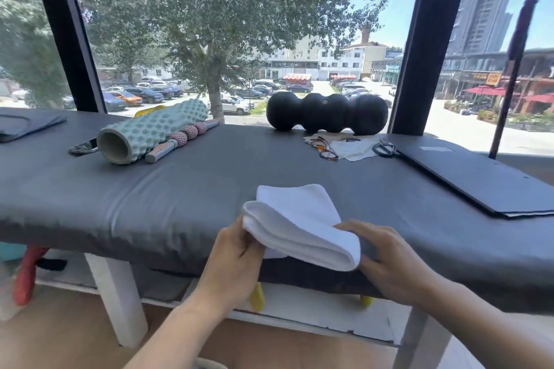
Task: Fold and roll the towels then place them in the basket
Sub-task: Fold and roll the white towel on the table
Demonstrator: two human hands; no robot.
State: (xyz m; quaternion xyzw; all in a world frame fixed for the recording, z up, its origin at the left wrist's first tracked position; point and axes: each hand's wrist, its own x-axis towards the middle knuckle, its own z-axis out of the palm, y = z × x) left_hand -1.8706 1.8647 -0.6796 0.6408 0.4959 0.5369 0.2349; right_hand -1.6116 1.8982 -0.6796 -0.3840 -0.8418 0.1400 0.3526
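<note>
Currently the towel [299, 226] lies at the table [150, 198] near edge, your left hand [233, 257] and right hand [392, 257] pinching its roll ends. Uneven pressure may skew or loosen the roll.

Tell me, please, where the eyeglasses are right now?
In the head view, the eyeglasses lie right of centre at the table's far side, on a white cloth before the black peanut roller.

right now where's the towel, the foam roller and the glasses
towel [295, 220], head view, on the flat folded top layer
foam roller [156, 129], head view, on its bumpy green side
glasses [325, 148], head view, on the frame
</note>
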